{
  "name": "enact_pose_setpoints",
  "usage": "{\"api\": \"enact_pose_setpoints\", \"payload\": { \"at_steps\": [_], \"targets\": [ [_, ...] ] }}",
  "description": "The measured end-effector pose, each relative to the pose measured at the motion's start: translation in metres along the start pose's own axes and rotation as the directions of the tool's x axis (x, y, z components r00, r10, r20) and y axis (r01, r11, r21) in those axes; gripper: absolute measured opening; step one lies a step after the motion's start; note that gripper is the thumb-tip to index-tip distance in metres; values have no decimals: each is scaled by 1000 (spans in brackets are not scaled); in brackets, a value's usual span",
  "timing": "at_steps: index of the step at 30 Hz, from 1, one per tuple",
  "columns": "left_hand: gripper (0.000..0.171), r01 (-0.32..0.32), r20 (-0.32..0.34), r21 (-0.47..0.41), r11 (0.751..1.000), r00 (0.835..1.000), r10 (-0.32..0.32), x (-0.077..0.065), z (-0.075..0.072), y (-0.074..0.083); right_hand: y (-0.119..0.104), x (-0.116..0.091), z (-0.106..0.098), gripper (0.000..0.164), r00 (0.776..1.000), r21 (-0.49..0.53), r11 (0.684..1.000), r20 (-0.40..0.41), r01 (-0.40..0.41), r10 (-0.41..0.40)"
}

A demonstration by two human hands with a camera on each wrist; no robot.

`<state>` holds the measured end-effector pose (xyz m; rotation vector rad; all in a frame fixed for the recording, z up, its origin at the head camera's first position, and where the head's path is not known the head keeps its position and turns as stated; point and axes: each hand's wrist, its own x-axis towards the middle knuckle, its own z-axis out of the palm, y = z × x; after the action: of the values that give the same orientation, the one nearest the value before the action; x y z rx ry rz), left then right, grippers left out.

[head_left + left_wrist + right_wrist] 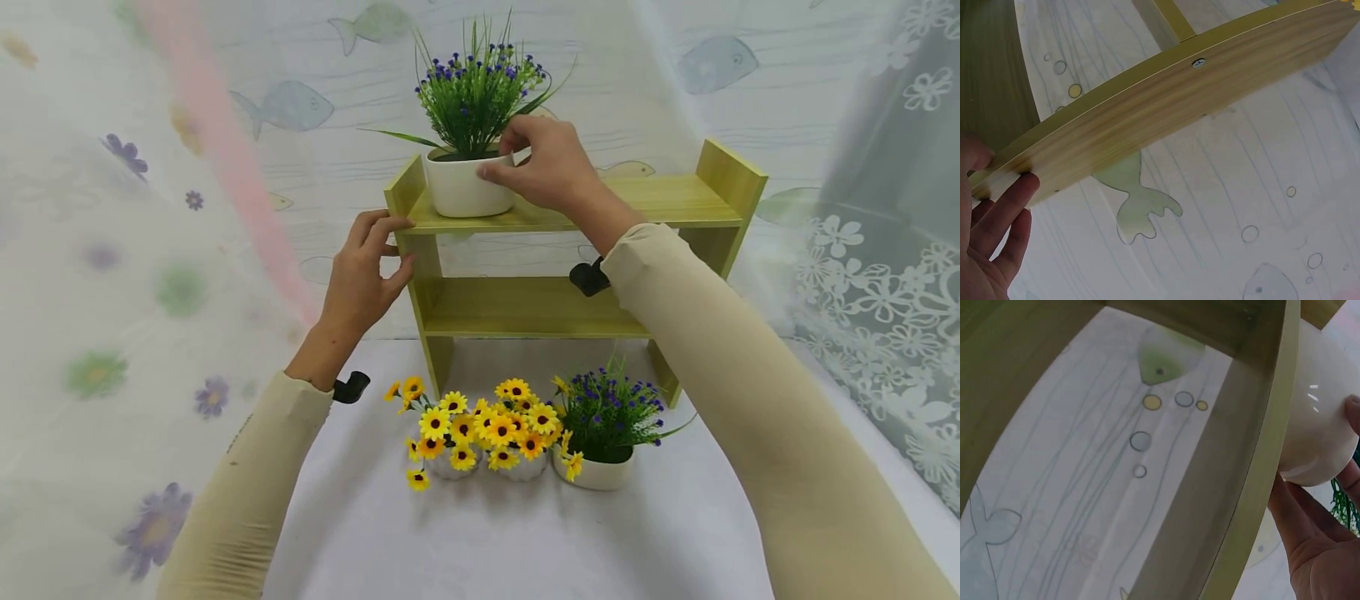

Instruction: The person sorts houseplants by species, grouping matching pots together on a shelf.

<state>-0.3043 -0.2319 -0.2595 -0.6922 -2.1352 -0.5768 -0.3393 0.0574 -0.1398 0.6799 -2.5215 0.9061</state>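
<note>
A white oval pot [469, 188] holding a purple-flowered artificial plant [480, 100] sits at the left end of the top board of a wooden shelf [660, 197]. My right hand [551, 162] holds the pot's right side, thumb on the outer wall and fingers at the rim. In the right wrist view the pot [1322, 406] shows beyond the board's edge, with the fingers against it. My left hand [363, 275] grips the shelf's left side panel near its upper corner. The left wrist view shows thumb and fingers on either side of that panel [1147, 112].
On the white cloth before the shelf stand two small pots of yellow daisies [450, 433], [517, 425] and another purple-flowered plant [609, 417] in a white pot. A lower board [532, 304] spans the shelf. Patterned curtains hang behind and at both sides.
</note>
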Motion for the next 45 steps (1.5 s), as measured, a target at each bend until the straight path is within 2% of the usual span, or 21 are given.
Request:
{"api": "enact_pose_setpoints", "payload": {
  "at_steps": [6,10,14,18,26,33,38,42,45],
  "targets": [
    [41,3,-2,-5,1000,1000,-3,-1,-3,0,1,-3,5,41,1000,7,1000,-16,20,-20],
    [40,10,0,3,1000,1000,-10,-3,-5,1,2,-8,5,47,999,20,999,25,33,-33],
    [40,12,-1,8,1000,1000,-12,-4,-5,0,3,-18,2,56,996,39,998,73,54,-57],
    [39,10,-10,8,1000,1000,-10,-4,-6,1,3,-34,-3,62,994,68,995,74,70,-75],
    [39,10,-21,-1,1000,1000,-10,-4,-5,2,10,-77,-16,59,998,101,993,-21,64,-63],
    [39,12,-23,-8,1000,1000,-12,-4,-4,4,28,-122,-25,49,980,131,977,-128,169,-152],
    [39,16,-23,-11,1000,1000,-16,-3,-5,3,40,-161,-21,46,972,167,967,-163,194,-167],
    [39,26,-25,-17,1000,999,-26,-4,-6,3,47,-193,-13,47,972,238,949,-166,205,-169],
    [39,28,-24,-17,999,999,-28,-5,-6,4,50,-216,-9,48,970,228,949,-162,215,-181]
  ]
}}
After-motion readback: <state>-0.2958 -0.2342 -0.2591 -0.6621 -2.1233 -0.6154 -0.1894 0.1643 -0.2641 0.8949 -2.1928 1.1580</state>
